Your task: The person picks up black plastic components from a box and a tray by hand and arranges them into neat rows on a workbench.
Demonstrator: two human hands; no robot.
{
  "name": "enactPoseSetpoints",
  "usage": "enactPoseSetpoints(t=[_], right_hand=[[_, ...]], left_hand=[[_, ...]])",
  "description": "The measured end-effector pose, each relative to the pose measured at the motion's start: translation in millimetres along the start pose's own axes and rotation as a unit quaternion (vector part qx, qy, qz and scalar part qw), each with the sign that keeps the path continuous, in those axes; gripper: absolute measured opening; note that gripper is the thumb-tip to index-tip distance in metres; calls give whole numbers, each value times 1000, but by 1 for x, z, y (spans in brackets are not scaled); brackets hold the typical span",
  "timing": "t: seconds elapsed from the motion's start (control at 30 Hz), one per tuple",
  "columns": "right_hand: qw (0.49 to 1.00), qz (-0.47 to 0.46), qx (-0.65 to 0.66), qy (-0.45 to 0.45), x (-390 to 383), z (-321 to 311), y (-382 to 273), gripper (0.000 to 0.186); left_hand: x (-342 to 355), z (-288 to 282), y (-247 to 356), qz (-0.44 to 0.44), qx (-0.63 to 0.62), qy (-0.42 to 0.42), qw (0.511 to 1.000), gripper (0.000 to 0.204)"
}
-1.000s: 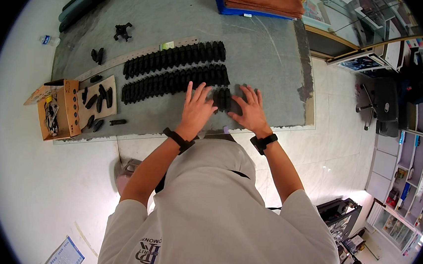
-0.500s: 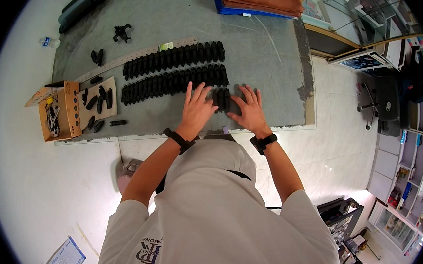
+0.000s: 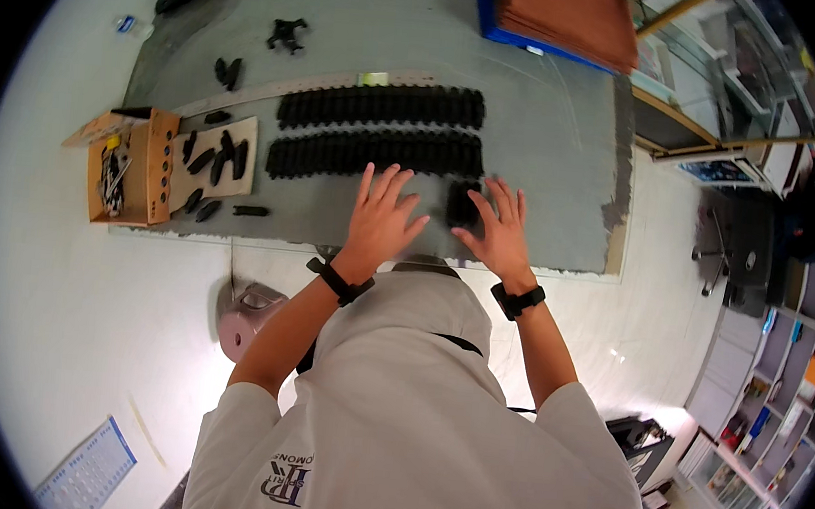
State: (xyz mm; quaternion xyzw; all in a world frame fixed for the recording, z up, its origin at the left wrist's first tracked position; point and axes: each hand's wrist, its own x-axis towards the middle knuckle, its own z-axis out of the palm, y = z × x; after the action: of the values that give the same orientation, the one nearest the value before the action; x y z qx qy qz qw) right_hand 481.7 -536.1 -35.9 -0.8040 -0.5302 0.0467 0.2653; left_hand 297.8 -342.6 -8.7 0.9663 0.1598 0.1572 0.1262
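Note:
Two long rows of small black parts, an upper row (image 3: 381, 107) and a lower row (image 3: 375, 155), lie side by side on the grey tabletop. Below the right end of the lower row sits a short group of the same black parts (image 3: 462, 204). My right hand (image 3: 503, 231) is at that group's right edge, fingers spread, with the thumb and a fingertip at or over it; contact is unclear. To the group's left, my left hand (image 3: 378, 224) is spread open, its fingertips near the lower row. Both hands hold nothing.
At left stand an open cardboard box of tools (image 3: 158, 173) and a beige cloth (image 3: 244, 136) bearing several loose black parts. A long ruler (image 3: 248, 96) lies behind the rows. Folded brown cloths (image 3: 570, 18) are stacked far right; a black clawed piece (image 3: 287, 34) lies far left.
My left hand has come away from the short group and is now apart from it. My right hand stays beside that group. The whole view has shifted, moving the table rightward in the picture.

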Motion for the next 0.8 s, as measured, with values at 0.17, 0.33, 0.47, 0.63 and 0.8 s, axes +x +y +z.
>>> enactPoseSetpoints(t=[0.17, 0.33, 0.47, 0.63, 0.8], right_hand=[[999, -49, -10, -19, 29, 20, -57, 69], [994, -102, 13, -43, 66, 56, -126, 65], [991, -117, 7, -64, 90, 89, -185, 63], [988, -117, -19, -95, 110, 130, -243, 60], [989, -100, -6, -112, 119, 164, -288, 58]], left_hand=[[-35, -30, -44, -32, -15, 32, 999, 35], [-81, -62, -105, -53, 8, 20, 998, 42], [-114, -89, -156, -61, 15, 20, 998, 48], [-147, -117, -228, -74, 28, 12, 997, 60], [-167, -148, -324, -145, 46, 25, 988, 59]])
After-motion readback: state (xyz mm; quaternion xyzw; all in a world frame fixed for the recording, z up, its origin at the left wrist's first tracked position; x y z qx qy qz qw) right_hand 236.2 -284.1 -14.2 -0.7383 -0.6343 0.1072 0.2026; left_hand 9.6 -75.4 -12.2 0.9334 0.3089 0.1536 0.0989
